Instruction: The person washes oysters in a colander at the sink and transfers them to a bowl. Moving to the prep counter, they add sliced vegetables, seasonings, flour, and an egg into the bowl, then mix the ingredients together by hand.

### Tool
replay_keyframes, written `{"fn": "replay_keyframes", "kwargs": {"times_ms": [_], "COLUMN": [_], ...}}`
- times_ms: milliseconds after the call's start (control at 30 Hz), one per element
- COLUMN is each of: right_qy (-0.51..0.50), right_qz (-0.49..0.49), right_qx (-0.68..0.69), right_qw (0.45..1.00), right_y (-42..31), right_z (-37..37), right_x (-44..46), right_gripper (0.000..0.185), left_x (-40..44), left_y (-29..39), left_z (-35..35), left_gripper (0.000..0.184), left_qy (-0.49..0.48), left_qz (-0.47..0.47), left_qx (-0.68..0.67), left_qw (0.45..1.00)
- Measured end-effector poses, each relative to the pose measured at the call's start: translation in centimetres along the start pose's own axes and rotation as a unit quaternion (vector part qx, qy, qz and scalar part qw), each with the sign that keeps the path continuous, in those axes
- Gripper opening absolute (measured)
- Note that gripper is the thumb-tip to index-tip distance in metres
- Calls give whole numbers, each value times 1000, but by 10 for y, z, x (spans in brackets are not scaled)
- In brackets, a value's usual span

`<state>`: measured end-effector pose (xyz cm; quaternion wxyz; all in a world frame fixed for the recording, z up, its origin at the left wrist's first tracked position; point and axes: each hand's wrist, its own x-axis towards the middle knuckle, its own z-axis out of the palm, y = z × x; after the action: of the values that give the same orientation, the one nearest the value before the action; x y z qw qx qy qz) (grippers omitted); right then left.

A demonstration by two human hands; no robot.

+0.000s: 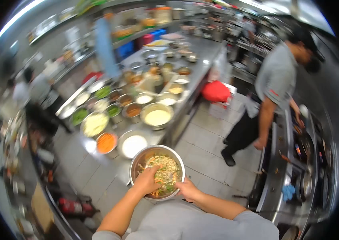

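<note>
A steel mixing bowl (180,158) is held in front of my body, near the end of the counter. Inside it lies a mix of shredded vegetables (165,172), pale strands with orange and green bits. My left hand (147,181) reaches over the rim into the bowl. Its fingertips sink into the mix, so whether they close on any of it is hidden. On the right side, my right hand (188,189) grips the bowl's rim, thumb toward the edge and the other fingers mostly out of sight beneath.
The steel counter (195,76) holds bowls of shredded carrot (106,143), a white substance (134,146) and a yellow one (157,117). A co-worker (275,80) stands at the stove (283,172) to the right. More people (43,96) are at left, above a red fire extinguisher (71,207).
</note>
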<state>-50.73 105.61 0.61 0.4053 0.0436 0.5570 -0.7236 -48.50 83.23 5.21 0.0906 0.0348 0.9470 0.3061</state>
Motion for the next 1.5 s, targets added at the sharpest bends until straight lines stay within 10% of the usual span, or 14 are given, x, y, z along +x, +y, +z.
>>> {"fn": "replay_keyframes", "kwargs": {"times_ms": [267,333,400,467,600,733,933,1200,1367,1433,1500], "right_qy": [-158,-184,-204,-206,-179,-177,-248,-288,-314,-310,-328], "right_qz": [18,53,53,89,238,177,142,166,116,110,109], "right_qx": [-41,-41,-67,-76,-27,-95,-124,-173,-193,-189,-151], "right_qw": [986,981,975,972,954,964,950,927,923,925,926], "right_y": [74,91,114,128,167,167,128,111,82,79,81], "right_z": [253,308,346,378,421,488,599,761,869,911,945], "right_x": [51,63,80,94,141,191,296,445,517,550,582], "right_gripper": [68,63,57,56,50,53,62,53,66,67,68], "left_x": [-192,-222,-249,-273,-294,-299,-320,-294,-314,-302,-289], "left_y": [-135,-153,-192,-213,-319,-388,-455,-679,-742,-757,-807], "left_z": [-136,-147,-139,-141,-142,-181,-304,-405,-476,-485,-508], "left_gripper": [79,80,82,78,71,69,92,73,81,82,79], "left_qy": [295,256,294,190,-44,154,83,260,239,319,316], "left_qz": [-92,-83,-68,-260,-293,-327,-327,-446,-321,-415,-430], "left_qx": [-29,-159,-16,137,34,81,139,43,-77,195,117], "left_qw": [951,950,953,937,954,929,931,856,913,829,837]}}
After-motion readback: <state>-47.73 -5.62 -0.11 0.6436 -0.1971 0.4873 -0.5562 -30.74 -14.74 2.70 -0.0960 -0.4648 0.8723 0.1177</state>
